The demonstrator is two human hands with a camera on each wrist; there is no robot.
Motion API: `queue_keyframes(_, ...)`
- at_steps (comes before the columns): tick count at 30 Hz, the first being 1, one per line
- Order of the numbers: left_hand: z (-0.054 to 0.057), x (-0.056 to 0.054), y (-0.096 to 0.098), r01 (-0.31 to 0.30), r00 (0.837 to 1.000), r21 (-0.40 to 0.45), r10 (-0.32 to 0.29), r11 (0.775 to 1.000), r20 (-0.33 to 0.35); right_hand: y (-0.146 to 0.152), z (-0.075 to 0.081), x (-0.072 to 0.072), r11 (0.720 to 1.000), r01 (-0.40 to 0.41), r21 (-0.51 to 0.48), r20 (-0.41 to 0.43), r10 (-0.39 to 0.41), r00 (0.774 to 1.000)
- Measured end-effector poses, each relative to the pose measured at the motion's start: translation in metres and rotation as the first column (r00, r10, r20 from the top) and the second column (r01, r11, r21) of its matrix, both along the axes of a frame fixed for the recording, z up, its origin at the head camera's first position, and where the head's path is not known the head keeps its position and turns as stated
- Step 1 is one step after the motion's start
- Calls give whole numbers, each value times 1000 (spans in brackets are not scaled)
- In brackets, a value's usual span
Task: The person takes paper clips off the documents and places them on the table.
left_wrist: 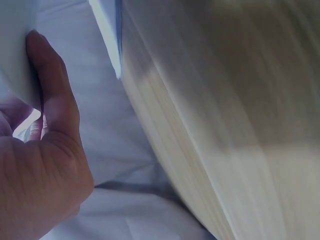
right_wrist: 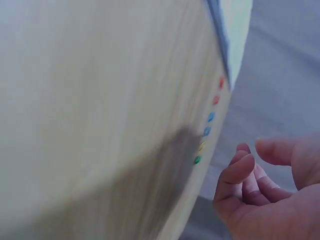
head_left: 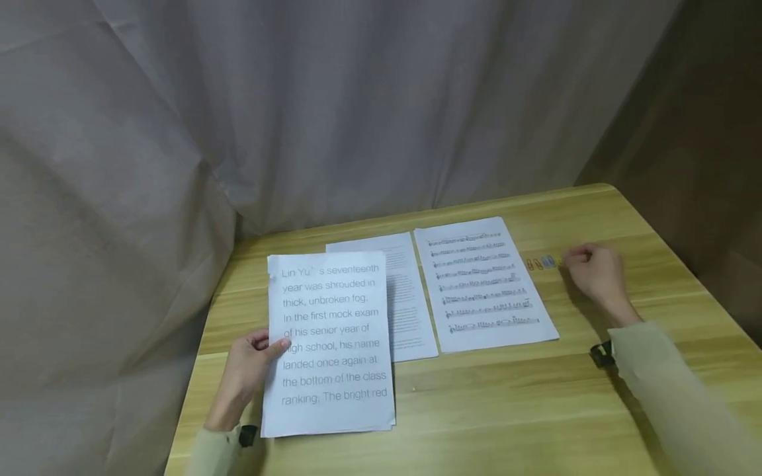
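Note:
My left hand [head_left: 245, 365] holds a small stack of printed sheets [head_left: 330, 344] by its left edge, thumb on the front and fingers behind. The stack is raised above the table, its large English text facing me. In the left wrist view, the sheets' edge [left_wrist: 20, 55] lies against the fingers. My right hand [head_left: 598, 276] hovers by a row of coloured paper clips [head_left: 549, 262] on the right. From the right wrist, its fingers [right_wrist: 235, 172] look loosely bent, with a gap to the thumb and nothing between. Red, blue, yellow and green clips [right_wrist: 207, 131] lie below, apart from the hand.
Sheet music [head_left: 482, 284] lies flat in the middle of the wooden table [head_left: 476, 403], left of the clips. Beside it is a sheet of small print [head_left: 411, 297], partly covered by the held stack. A grey curtain [head_left: 369, 112] hangs behind the table.

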State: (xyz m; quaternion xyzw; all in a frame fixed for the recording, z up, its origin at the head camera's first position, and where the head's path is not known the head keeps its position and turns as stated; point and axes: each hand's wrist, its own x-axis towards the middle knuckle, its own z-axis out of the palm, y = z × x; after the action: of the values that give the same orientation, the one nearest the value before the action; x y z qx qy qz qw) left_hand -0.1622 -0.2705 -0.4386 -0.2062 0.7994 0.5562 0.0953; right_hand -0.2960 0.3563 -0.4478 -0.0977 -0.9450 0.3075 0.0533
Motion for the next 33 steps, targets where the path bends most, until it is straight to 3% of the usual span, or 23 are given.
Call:
queue_keyframes(9,-3,-19,-37,-22,999,-20,23,1000,29,-23,14,35,998,-34,-60,52,38,998)
queue_keyframes(17,-12,-39,-81,-21,996,-104,30,994,83,-28,8,57,995,-48,-92,74,55,996)
queue_keyframes(26,-24,-58,-121,30,988,-207,2,978,155,-32,5,71,993,-34,-110,108,46,993)
queue_keyframes(33,-31,-72,-136,69,978,-215,-23,974,208,-33,5,76,997,-28,-78,106,36,994)
